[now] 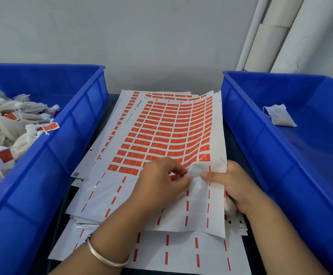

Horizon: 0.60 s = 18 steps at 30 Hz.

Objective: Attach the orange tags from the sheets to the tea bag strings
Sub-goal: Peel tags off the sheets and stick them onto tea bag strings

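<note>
A: Pinching is happening at both hands. Left hand (pixel 161 180) and right hand (pixel 233 182) are meeting fingertip to fingertip over a small white piece (pixel 196 175), each holding it between thumb and fingers.

B: Is that piece a tag or a tea bag?

A: Cannot tell; it is crumpled and partly hidden by the fingers. A white bundle (pixel 230 205) is also sitting under the right palm, mostly covered.

B: What is lying directly beneath the grip?

A: Top sheet (pixel 161 135) of the stack, with its orange tags (pixel 157 143) filling the rows just beyond the fingers. Nearer than the grip, the rows are showing only white backing with thin orange strips. More sheets (pixel 181 253) are lying below it.

B: And to the sides?

A: Left of the grip, a blue bin (pixel 66 135) is holding a heap of tea bags (pixel 6 124), several showing orange tags. Right of the grip, a second blue bin (pixel 261 135) is holding a single tea bag (pixel 280 115). A silver bangle (pixel 106 255) is sitting on the left wrist.
</note>
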{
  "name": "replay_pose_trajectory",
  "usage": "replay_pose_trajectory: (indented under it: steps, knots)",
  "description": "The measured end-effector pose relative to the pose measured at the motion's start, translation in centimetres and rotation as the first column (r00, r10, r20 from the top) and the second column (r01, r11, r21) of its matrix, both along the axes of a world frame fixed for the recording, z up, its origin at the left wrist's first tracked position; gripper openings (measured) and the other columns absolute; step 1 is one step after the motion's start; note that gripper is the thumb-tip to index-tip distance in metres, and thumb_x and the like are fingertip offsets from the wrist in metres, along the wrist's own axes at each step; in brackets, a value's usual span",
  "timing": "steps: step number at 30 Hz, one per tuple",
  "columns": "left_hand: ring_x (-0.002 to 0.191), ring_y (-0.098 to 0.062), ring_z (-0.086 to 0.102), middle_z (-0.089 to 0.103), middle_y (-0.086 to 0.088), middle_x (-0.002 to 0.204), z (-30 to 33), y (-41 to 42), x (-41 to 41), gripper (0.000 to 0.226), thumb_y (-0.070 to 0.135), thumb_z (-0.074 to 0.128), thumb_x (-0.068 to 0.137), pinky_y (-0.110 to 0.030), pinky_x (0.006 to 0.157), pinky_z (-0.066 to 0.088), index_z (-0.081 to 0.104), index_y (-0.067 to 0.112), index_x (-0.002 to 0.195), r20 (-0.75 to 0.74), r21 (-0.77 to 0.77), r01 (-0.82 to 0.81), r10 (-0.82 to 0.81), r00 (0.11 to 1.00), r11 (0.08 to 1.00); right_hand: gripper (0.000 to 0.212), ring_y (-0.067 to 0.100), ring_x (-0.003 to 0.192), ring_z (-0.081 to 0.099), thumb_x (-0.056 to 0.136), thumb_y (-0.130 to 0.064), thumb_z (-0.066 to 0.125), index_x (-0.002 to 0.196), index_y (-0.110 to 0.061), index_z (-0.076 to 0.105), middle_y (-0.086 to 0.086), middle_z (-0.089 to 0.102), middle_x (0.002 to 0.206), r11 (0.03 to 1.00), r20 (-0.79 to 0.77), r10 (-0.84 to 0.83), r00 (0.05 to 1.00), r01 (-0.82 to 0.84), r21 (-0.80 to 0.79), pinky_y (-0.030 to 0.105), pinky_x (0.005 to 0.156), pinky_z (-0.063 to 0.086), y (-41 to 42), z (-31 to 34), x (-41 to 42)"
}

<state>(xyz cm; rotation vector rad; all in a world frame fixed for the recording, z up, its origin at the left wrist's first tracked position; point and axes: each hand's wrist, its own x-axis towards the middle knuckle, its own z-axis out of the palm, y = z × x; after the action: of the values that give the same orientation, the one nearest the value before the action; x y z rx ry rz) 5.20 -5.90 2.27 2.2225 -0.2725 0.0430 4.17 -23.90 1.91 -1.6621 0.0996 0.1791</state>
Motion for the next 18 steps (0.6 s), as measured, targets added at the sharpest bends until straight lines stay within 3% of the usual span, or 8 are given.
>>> replay_pose_trajectory:
  steps: [5, 10, 15, 18]
  knots:
    - [0.072, -0.002, 0.058, 0.053, 0.029, 0.075, 0.00, 0.01, 0.17, 0.020, 0.034, 0.071, 0.079, -0.008, 0.066, 0.047, 0.073, 0.029, 0.099, -0.027, 0.007, -0.011, 0.011, 1.000, 1.000, 0.019, 0.015, 0.077, 0.072, 0.085, -0.018, 0.068, 0.101, -0.028, 0.064, -0.010, 0.074, 0.087, 1.000, 0.007, -0.029, 1.000, 0.029, 0.005, 0.026, 0.059, 0.057, 0.20, -0.07, 0.02]
    - [0.072, -0.005, 0.058, 0.056, 0.024, 0.074, -0.06, -0.24, 0.13, 0.018, 0.030, 0.069, 0.082, -0.010, 0.064, 0.049, 0.074, 0.026, 0.098, -0.051, -0.015, -0.018, 0.017, 0.999, 1.000, 0.021, 0.015, 0.076, 0.072, 0.081, -0.020, 0.072, 0.099, -0.029, 0.064, -0.011, 0.074, 0.087, 0.999, 0.019, -0.039, 0.999, 0.040, -0.011, 0.027, 0.058, 0.057, 0.38, -0.10, 0.04]
    - [0.076, -0.007, 0.057, 0.060, 0.016, 0.084, 0.11, -0.17, 0.02, 0.018, 0.029, 0.065, 0.085, -0.011, 0.068, 0.048, 0.073, 0.024, 0.100, 0.003, 0.057, 0.059, -0.059, 0.998, 0.997, 0.021, 0.016, 0.074, 0.073, 0.080, -0.019, 0.073, 0.098, -0.027, 0.065, -0.009, 0.075, 0.086, 0.998, 0.028, -0.049, 0.998, 0.050, -0.022, 0.027, 0.056, 0.056, 0.30, -0.14, 0.08]
    - [0.074, -0.007, 0.057, 0.058, 0.019, 0.079, 0.08, -0.07, 0.32, 0.017, 0.028, 0.065, 0.085, -0.011, 0.062, 0.046, 0.074, 0.023, 0.099, -0.053, 0.001, 0.039, -0.039, 0.998, 0.999, 0.022, 0.016, 0.076, 0.073, 0.079, -0.021, 0.072, 0.099, -0.027, 0.065, -0.009, 0.075, 0.087, 0.999, 0.029, -0.049, 0.998, 0.049, -0.013, 0.029, 0.059, 0.057, 0.27, -0.17, 0.11]
